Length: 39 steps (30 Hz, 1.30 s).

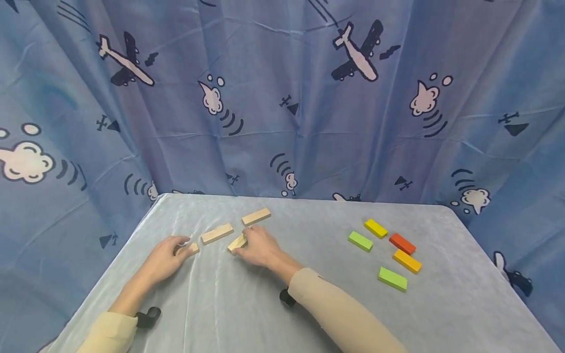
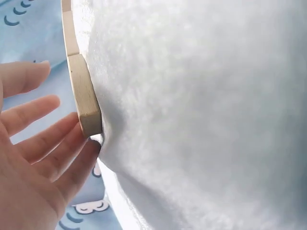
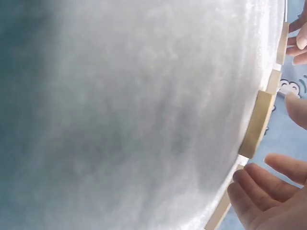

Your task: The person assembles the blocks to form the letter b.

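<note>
Several plain wooden blocks lie on the left half of the cloth-covered table. My left hand (image 1: pixel 163 260) is around the leftmost wooden block (image 1: pixel 194 248). In the left wrist view, the fingers of the left hand (image 2: pixel 43 139) are spread and relaxed, fingertips right at the end of that wooden block (image 2: pixel 86 98), thumb apart from it. My right hand (image 1: pixel 261 246) reaches over another wooden block (image 1: pixel 237 243). The right wrist view has this wooden block (image 3: pixel 257 125) between the thumb and loosely extended fingers of the right hand (image 3: pixel 271 191), with a gap on the thumb side.
Beyond the hands lie two more wooden blocks, a middle one (image 1: pixel 217 234) and a far one (image 1: pixel 256 216). To the right are green (image 1: pixel 392 279), yellow (image 1: pixel 375 228), orange (image 1: pixel 407 261) and red (image 1: pixel 402 243) blocks. A blue patterned curtain (image 1: pixel 265 98) hangs behind the table (image 1: pixel 326 309).
</note>
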Each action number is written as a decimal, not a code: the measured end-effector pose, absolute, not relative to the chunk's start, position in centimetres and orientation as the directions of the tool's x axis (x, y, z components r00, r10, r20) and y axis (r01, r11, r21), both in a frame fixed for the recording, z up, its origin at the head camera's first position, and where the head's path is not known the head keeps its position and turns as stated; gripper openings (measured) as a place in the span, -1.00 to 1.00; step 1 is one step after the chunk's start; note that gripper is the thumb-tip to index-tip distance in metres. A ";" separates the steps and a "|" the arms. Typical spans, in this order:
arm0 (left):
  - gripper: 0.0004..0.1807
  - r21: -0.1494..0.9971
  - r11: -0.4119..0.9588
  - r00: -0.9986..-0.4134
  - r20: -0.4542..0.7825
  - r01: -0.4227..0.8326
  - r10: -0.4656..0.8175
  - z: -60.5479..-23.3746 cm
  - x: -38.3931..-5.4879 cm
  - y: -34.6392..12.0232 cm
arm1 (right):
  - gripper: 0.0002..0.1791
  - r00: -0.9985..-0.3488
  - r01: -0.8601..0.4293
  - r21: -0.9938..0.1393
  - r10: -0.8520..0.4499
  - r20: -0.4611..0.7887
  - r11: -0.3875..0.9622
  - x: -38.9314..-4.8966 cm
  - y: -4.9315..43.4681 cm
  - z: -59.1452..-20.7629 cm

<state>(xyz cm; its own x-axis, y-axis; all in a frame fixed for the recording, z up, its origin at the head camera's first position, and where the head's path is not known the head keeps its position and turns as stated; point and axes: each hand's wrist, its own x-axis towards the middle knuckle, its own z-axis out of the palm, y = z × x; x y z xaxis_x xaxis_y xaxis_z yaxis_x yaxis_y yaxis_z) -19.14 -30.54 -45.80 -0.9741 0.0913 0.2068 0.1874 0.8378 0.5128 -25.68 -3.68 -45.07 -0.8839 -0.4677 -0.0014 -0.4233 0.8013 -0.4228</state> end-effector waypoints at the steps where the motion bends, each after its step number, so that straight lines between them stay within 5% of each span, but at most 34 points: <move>1: -0.54 0.520 0.835 -0.977 0.193 0.178 0.088 -45.8 -19.1 -30.6 | -0.26 -0.882 -0.426 -0.424 -0.472 -0.004 0.799 -25.8 -3.7 -45.2; 14: -0.52 0.579 0.804 -0.990 0.112 0.135 0.085 -45.8 -19.3 -31.0 | -0.44 -0.877 -0.450 -0.382 -0.479 0.022 0.807 -26.5 -4.5 -45.8; 39: -0.22 0.653 0.753 -0.982 -0.075 0.081 0.171 -45.2 -20.2 -31.2 | -0.33 -0.788 -0.522 -0.522 -0.615 -0.006 0.675 -25.7 -1.1 -44.4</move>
<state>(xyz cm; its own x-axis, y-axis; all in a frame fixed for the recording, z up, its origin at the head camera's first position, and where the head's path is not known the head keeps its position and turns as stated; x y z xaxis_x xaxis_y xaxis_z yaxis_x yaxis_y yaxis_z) -20.15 -31.22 -45.18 -0.9824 0.1711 -0.0755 0.0809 0.7527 0.6533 -25.68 -1.13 -44.45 -0.7882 -0.6154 -0.0065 -0.5224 0.6745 -0.5217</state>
